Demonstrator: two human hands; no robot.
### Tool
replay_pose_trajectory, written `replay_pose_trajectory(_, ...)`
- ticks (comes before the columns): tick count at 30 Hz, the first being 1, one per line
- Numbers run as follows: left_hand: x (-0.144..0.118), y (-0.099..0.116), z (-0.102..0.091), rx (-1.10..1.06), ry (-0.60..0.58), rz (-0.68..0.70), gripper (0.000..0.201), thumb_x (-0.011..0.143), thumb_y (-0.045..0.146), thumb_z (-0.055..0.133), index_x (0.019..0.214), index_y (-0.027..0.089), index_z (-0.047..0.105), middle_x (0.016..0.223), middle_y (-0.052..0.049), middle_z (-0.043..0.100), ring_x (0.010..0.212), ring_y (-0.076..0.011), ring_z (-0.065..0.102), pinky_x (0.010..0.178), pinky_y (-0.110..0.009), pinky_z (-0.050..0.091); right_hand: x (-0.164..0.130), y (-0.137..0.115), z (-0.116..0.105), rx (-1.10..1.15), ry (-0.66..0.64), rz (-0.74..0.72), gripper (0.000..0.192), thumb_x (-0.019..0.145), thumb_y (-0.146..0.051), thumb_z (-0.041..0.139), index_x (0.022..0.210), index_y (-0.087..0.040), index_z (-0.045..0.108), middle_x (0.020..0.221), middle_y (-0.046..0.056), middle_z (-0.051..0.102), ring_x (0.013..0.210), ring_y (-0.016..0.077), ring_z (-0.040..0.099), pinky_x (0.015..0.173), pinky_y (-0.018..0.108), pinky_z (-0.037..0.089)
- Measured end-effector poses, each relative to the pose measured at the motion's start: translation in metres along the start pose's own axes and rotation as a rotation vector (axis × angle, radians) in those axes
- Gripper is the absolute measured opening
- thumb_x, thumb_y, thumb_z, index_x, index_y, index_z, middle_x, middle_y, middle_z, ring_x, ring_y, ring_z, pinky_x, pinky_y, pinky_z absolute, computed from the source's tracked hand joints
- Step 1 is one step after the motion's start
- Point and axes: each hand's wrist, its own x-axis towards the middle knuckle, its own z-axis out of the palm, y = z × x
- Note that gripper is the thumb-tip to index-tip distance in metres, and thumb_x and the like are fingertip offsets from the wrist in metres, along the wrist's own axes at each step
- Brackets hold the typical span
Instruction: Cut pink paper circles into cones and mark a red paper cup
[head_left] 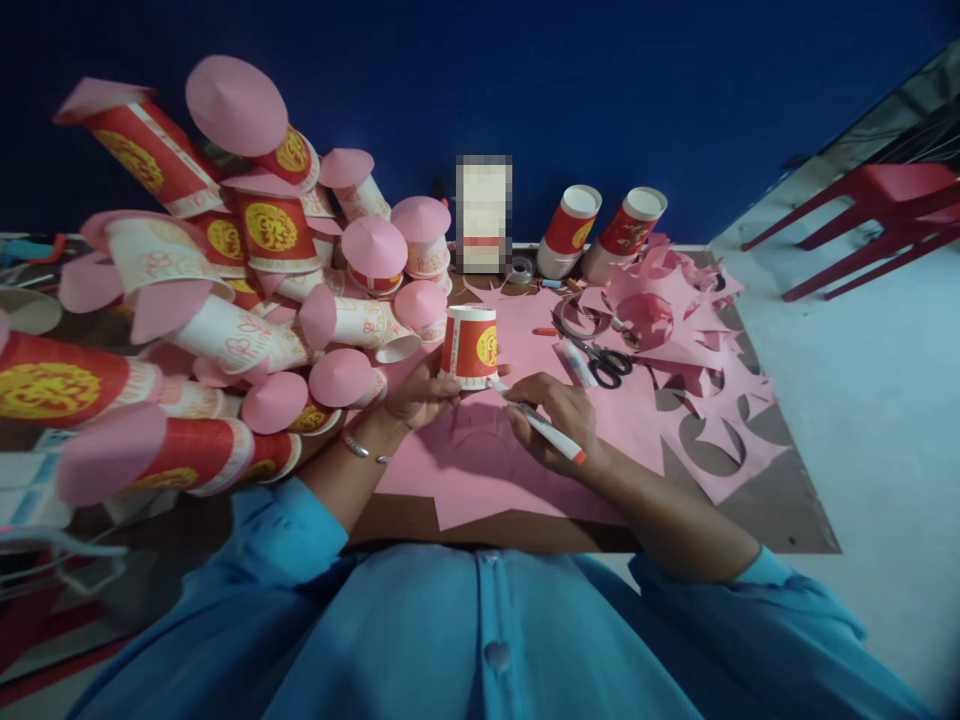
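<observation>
An upside-down red-and-white paper cup (470,345) with a yellow emblem is held in my left hand (420,392), whose fingers wrap around its lower part. My right hand (559,418) grips a white marker (551,432) with an orange-red end pointing toward me. The marker's other end meets the cup's rim or lies very close to it. Beneath both hands lie pink paper sheets (495,480). Black-handled scissors (611,365) and a white tube (576,363) rest just beyond my right hand.
Many paper cups with pink cone tops (277,235) crowd the left side. Two cup stacks (570,235) stand at the back, near a tape roll (520,268). Cut pink scraps (724,440) cover the right side of the brown table (795,510). A red stool (892,205) stands beyond.
</observation>
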Motion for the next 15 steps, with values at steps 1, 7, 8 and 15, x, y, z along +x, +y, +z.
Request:
replay_pose_trajectory(1, 0.0000, 0.0003, 0.0003, 0.002, 0.002, 0.003, 0.088, 0.073, 0.035, 0.093, 0.153, 0.024, 0.056, 0.134, -0.017, 0.077, 0.134, -0.0437, 0.068, 0.104, -0.047, 0.060, 0.0002, -0.0003, -0.0002, -0.003, -0.002, 0.004, 0.007, 0.101, -0.021, 0.061, 0.108, -0.022, 0.061, 0.085, 0.003, 0.074, 0.069, 0.0151, 0.071, 0.061, 0.026, 0.056)
replay_pose_trajectory(7, 0.0001, -0.0003, -0.0004, -0.007, 0.007, -0.003, 0.086, 0.074, 0.033, 0.092, 0.152, 0.024, 0.057, 0.133, -0.017, 0.077, 0.134, -0.0421, 0.068, 0.094, -0.038, 0.062, -0.0008, -0.0014, 0.0000, 0.039, 0.011, 0.018, 0.005, 0.100, -0.021, 0.062, 0.105, -0.022, 0.061, 0.082, 0.002, 0.073, 0.065, 0.0144, 0.068, 0.059, 0.025, 0.055)
replay_pose_trajectory(8, 0.0002, -0.0004, -0.0004, -0.012, 0.015, -0.002, 0.086, 0.074, 0.032, 0.092, 0.152, 0.025, 0.057, 0.133, -0.016, 0.078, 0.135, -0.0416, 0.067, 0.098, -0.040, 0.061, -0.0011, -0.0015, 0.0001, 0.047, 0.015, 0.015, 0.006, 0.100, -0.021, 0.062, 0.105, -0.022, 0.061, 0.083, 0.002, 0.073, 0.066, 0.0149, 0.069, 0.059, 0.025, 0.056)
replay_pose_trajectory(15, 0.0010, 0.0040, 0.0029, -0.031, 0.082, -0.012, 0.080, 0.074, 0.031, 0.090, 0.147, 0.023, 0.060, 0.124, -0.012, 0.081, 0.131, -0.0387, 0.071, 0.116, -0.051, 0.053, -0.0024, 0.0005, 0.0019, 0.037, 0.080, -0.003, 0.016, 0.100, -0.021, 0.063, 0.116, -0.024, 0.063, 0.090, 0.005, 0.076, 0.076, 0.0190, 0.075, 0.067, 0.031, 0.062)
